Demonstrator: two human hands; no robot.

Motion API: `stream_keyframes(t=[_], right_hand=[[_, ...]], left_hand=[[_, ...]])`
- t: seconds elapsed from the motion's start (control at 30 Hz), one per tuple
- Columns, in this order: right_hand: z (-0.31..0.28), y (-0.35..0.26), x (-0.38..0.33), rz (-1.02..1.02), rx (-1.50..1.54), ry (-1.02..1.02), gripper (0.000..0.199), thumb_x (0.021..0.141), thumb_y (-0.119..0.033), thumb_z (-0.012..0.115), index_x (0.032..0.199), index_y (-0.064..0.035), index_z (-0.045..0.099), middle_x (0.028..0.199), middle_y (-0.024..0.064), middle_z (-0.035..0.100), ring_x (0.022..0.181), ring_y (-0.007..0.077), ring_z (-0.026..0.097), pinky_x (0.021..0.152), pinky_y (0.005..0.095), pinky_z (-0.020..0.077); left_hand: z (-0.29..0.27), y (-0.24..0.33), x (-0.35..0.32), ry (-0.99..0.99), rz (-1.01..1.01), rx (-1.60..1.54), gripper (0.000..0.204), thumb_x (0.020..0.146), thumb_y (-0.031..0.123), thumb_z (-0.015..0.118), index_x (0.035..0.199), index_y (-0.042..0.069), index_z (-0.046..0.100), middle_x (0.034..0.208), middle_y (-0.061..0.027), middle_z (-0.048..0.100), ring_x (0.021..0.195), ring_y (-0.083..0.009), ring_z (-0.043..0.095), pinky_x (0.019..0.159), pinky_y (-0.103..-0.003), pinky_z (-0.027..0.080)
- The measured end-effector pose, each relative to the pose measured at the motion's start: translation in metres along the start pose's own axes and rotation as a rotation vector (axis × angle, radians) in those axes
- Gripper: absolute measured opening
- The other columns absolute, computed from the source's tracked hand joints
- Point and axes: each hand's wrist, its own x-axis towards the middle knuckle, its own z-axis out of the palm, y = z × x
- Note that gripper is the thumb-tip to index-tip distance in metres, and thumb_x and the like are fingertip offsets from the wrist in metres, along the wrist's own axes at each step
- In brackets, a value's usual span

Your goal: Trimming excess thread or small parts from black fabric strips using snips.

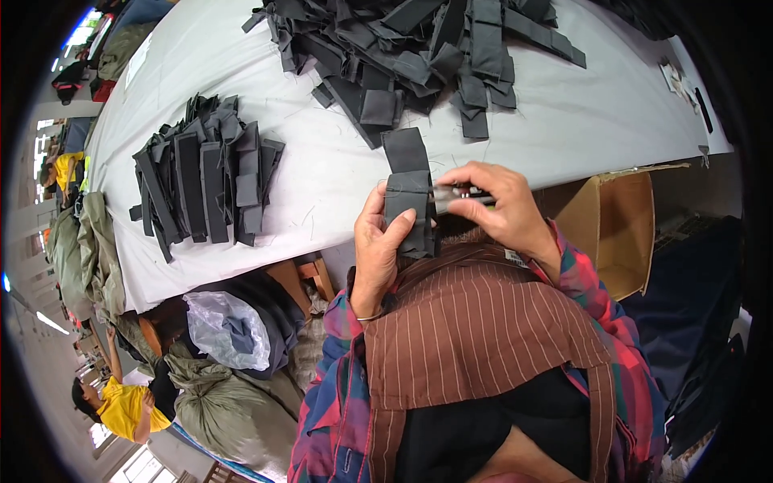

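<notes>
Between the thumb and fingers of my left hand [375, 248] is a dark grey fabric strip [408, 197], with a folded-over layer at its middle. My right hand [509, 208] is closed around a small pair of thread snips [463, 194]. The blades lie against the right edge of the strip, slightly blurred. Beyond my hands, a loose heap of similar grey fabric strips [386, 48] spreads over the white-covered table [318, 185]. To the left, more strips lie in a neater overlapping stack [205, 173].
An open cardboard box [616, 233] stands below the table at the right. At lower left are a clear plastic bag [228, 330] and olive cloth bundles [233, 419]. A person in a yellow top [127, 409] is at the far left. Loose threads lie on the table.
</notes>
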Motion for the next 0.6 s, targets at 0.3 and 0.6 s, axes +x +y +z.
stream_keyframes(t=[0.3, 0.6], right_hand=[[-0.0100, 0.0049, 0.0062, -0.052, -0.163, -0.088, 0.018, 0.072, -0.013, 0.069, 0.087, -0.0045, 0.066, 0.080, 0.0081, 0.066, 0.076, 0.0258, 0.061, 0.070, 0.0335, 0.0432], [-0.0080, 0.0056, 0.0013, -0.043, -0.154, -0.081, 0.016, 0.071, -0.016, 0.070, 0.082, -0.0046, 0.064, 0.078, 0.0061, 0.066, 0.073, 0.0238, 0.060, 0.068, 0.0321, 0.0403]], left_hand=[[-0.0015, 0.0025, -0.0016, -0.032, -0.046, 0.008, 0.042, 0.082, -0.001, 0.050, 0.124, -0.003, 0.045, 0.097, -0.0106, 0.062, 0.072, -0.0145, 0.063, 0.066, -0.025, 0.054], [-0.0034, 0.0045, -0.0002, -0.076, -0.122, -0.049, 0.044, 0.081, 0.000, 0.047, 0.124, -0.006, 0.045, 0.096, -0.0127, 0.062, 0.070, -0.0154, 0.064, 0.065, -0.025, 0.054]])
